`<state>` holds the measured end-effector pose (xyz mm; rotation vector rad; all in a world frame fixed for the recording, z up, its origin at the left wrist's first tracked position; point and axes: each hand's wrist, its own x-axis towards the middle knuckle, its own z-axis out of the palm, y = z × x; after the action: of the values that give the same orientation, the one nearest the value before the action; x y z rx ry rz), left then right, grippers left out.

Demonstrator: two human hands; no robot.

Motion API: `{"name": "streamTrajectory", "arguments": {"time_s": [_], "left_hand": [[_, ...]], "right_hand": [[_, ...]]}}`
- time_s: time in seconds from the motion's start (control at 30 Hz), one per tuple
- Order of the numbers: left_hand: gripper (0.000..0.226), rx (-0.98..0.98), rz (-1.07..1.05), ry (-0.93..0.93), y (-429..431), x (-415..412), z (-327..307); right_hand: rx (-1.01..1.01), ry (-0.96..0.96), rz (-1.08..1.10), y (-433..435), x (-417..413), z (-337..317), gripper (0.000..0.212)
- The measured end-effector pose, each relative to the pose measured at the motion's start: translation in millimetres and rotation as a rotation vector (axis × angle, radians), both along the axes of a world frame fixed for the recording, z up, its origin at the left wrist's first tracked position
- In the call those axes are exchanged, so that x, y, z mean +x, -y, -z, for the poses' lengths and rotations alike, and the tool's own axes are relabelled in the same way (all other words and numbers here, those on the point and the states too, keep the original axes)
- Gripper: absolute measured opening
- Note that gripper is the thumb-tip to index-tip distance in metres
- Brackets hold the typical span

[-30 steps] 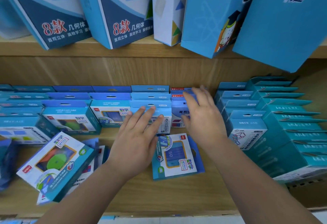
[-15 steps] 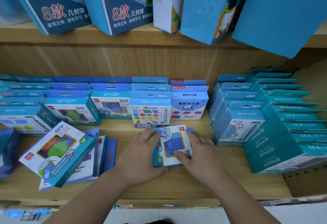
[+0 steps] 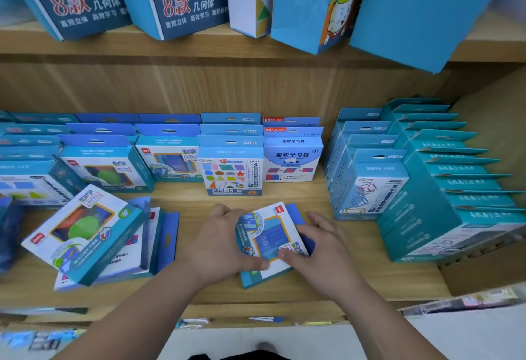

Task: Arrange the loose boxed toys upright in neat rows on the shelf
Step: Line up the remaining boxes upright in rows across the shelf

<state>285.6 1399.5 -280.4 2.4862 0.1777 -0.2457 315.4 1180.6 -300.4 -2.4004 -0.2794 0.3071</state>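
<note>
head view: flat boxed toy sits at the shelf front, right between your hands
hands: left hand, right hand each grip a side
long axis: tab end points back-right

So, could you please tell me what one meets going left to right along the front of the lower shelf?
Tilted green-disc box, left hand, blue-window box held in both hands, right hand, row of teal boxes.

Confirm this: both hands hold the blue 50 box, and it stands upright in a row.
No. The left hand and right hand hold the blue 50 box, but the head view shows it face-up, not upright in a row.
</note>
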Motion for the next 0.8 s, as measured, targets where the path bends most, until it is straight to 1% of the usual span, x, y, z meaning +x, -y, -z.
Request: {"name": "streamTrajectory", "arguments": {"time_s": [0.1,0.13,0.2,0.23,0.3,0.43,0.53,0.6,0.63,0.7,0.8], "left_hand": [[0.105,-0.036,-0.059,0.005,1,-4,0],[0.102,-0.054,-0.078,0.003,1,-5,0],[0.09,-0.119,-0.126,0.003,2,-9,-2],[0.082,-0.154,-0.153,0.011,2,-10,-3],[0.071,-0.2,-0.196,0.028,2,-12,-5],[0.067,-0.322,-0.212,0.058,-5,-17,-13],[0.044,-0.414,-0.207,0.107,-15,-22,-27],[0.035,-0.472,-0.229,0.17,-22,-26,-40],[0.033,-0.487,-0.241,0.2,-27,-28,-46],[0.03,-0.5,-0.25,0.249,-41,-31,-56],[0.03,-0.45,-0.208,0.296,-70,-37,-68]], "right_hand": [[0.034,-0.003,0.025,0,-6,1,0.064],[0.058,0.004,0.029,0,-8,0,0.063],[0.161,0.006,0.035,1,-12,-5,0.047],[0.225,0.003,0.04,0,-13,-8,0.044],[0.31,0.0,0.051,-2,-14,-13,0.053],[0.352,0.114,0.058,-8,-12,-26,0.059],[0.409,0.164,0.056,-15,-11,-50,0.07],[0.432,0.191,0.081,-23,-10,-69,0.08],[0.422,0.205,0.097,-29,-11,-80,0.082],[0.347,0.256,0.083,-43,-10,-100,0.074],[0.271,0.293,-0.025,-70,-10,-127,0.056]]}}
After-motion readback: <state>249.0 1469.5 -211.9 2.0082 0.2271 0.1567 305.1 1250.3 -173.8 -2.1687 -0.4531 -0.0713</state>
